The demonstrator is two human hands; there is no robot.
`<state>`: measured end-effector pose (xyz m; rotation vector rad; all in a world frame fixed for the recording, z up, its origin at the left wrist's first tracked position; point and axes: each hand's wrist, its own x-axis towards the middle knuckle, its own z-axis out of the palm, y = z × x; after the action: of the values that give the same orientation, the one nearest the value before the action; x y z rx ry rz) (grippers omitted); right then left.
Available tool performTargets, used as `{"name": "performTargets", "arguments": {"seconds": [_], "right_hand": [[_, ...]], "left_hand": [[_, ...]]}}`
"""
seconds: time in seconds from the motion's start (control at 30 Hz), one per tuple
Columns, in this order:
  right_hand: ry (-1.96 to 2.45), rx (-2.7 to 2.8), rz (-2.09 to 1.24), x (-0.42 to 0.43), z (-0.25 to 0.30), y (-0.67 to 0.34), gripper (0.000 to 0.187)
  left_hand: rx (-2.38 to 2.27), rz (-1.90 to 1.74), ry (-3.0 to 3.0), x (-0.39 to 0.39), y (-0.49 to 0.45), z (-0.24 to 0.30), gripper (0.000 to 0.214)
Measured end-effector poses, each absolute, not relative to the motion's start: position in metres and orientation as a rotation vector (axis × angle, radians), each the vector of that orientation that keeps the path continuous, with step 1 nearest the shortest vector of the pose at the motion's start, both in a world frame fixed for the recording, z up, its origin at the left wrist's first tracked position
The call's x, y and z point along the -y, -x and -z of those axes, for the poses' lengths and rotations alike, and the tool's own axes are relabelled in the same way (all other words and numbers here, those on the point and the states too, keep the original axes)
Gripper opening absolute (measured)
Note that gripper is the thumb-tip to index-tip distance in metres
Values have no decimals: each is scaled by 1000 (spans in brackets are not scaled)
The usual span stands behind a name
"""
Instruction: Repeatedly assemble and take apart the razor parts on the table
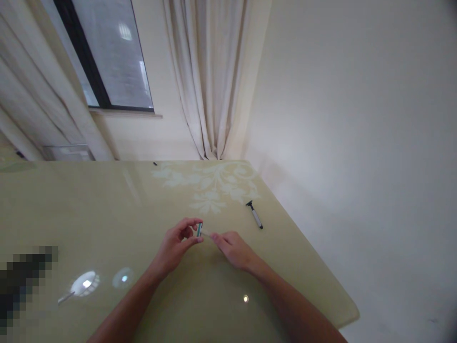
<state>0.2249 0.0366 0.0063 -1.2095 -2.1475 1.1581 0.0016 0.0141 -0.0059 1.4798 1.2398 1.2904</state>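
Note:
My left hand (180, 240) pinches the two ends of a small teal-and-dark head between thumb and fingers. That head sits at the tip of a pale handle, and together they look like a razor (199, 229). My right hand (232, 247) is closed round the handle, hiding most of it. Both hands are close together above the table. Farther right lies a second razor (255, 216), with a black head and a grey-and-black handle, touched by neither hand.
The glossy pale-green table (296, 267) has a white floral pattern near its far corner. A tiny black piece (154, 164) lies by the far edge. Lights reflect in the surface at the lower left. A white wall (357, 143) runs along the right; curtains (210, 71) hang behind.

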Motion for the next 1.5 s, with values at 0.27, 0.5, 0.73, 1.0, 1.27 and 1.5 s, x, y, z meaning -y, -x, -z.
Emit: {"name": "performTargets", "arguments": {"seconds": [0.27, 0.5, 0.73, 1.0, 1.27, 1.5], "right_hand": [[1284, 2144, -1096, -37, -8, -225, 65], [1284, 2126, -1059, -37, -7, -225, 65], [1266, 2151, -1074, -36, -9, -223, 64], [1220, 2145, -1102, -35, -6, -223, 63], [1265, 2095, -1095, -34, -7, -222, 63], [1272, 2071, -1084, -35, -7, -223, 63]], "left_hand": [[-1254, -1262, -1484, -13, -4, 5, 39], [-1226, -1284, -1452, -14, -2, 10, 41], [-1229, -1265, -1463, -14, -2, 13, 40], [-1223, -1273, -1456, -14, -5, 11, 41], [-1242, -1266, -1454, -14, -4, 12, 42], [-1231, -1277, -1459, -15, -3, 14, 42]]}}
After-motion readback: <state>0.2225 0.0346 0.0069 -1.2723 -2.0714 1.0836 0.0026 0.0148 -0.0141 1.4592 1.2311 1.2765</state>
